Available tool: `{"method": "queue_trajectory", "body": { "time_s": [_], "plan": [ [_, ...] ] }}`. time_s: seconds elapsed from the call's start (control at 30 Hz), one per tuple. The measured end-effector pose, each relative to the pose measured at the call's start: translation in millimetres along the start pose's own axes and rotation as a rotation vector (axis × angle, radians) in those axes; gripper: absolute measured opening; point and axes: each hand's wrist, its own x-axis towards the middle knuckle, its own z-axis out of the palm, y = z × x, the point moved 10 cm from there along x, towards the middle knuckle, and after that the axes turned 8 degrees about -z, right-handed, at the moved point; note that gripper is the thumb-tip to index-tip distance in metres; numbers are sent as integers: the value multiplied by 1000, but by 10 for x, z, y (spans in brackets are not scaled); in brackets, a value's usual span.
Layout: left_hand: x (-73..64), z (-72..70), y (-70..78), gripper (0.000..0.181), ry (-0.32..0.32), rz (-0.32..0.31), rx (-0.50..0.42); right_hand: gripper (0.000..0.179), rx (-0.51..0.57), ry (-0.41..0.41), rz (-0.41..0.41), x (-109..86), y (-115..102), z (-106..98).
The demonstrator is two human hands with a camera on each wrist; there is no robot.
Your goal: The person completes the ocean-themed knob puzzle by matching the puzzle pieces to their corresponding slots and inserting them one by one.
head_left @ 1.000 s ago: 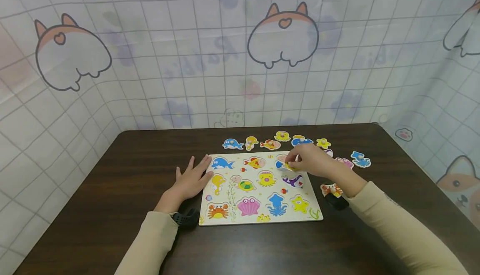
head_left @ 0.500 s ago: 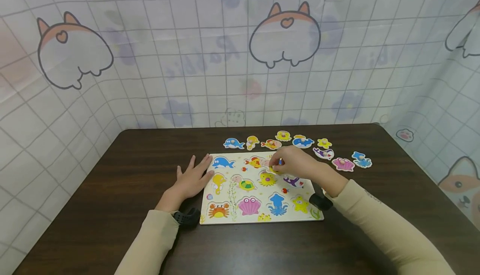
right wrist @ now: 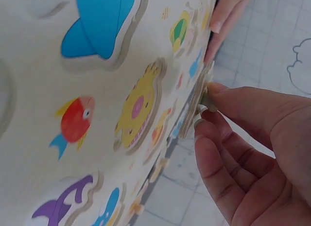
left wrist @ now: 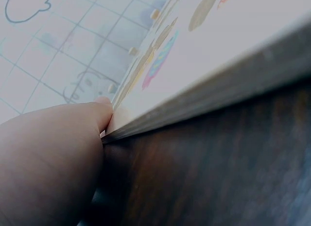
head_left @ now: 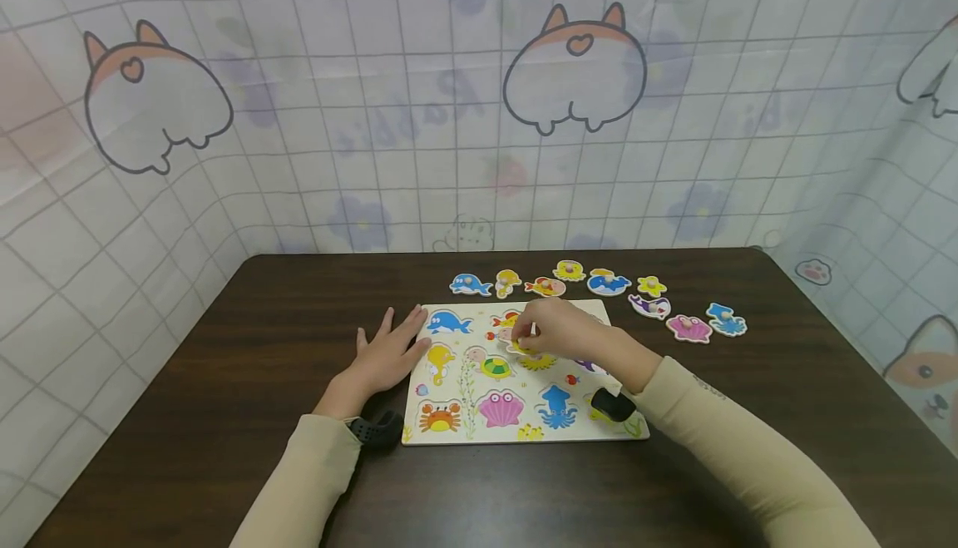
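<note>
My right hand (head_left: 565,333) pinches a turtle puzzle piece (head_left: 507,340) by its knob, over the upper middle of the puzzle board (head_left: 456,394). The right wrist view shows the piece (right wrist: 197,99) edge-on between thumb and fingertips, tilted and raised off the board. Its pink head and yellow rim show; the fingers cover the rest. My left hand (head_left: 380,362) lies spread at the board's left edge, its thumb (left wrist: 95,114) touching the corner. Near the held piece are the octopus picture (head_left: 537,362) and the green turtle picture (head_left: 496,367).
Behind the board several knobbed puzzle pieces lie in a loose row, among them a blue whale (head_left: 470,284), a fish (head_left: 545,286) and a starfish (head_left: 651,286). A pink shell (head_left: 688,328) and a blue squid (head_left: 726,319) lie at right. The dark table (head_left: 247,382) meets a patterned curtain behind.
My right hand has moved left across the board with the turtle piece, from the top right to the upper middle. The sleeve now hides the crab piece. My left hand stays put.
</note>
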Motion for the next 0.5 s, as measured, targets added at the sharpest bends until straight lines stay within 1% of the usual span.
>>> {"method": "queue_trajectory", "body": {
  "time_s": [0.1,0.37,0.5],
  "plan": [
    [-4,-2,6,67,1,2,0,8,1,-15,8,61,-19,47],
    [13,13,-8,67,-2,1,5,6,-20,-10,-56,187,-162,128],
    [22,18,-15,67,-2,1,7,5,-23,-23,-52,228,-203,176]
  ]
}}
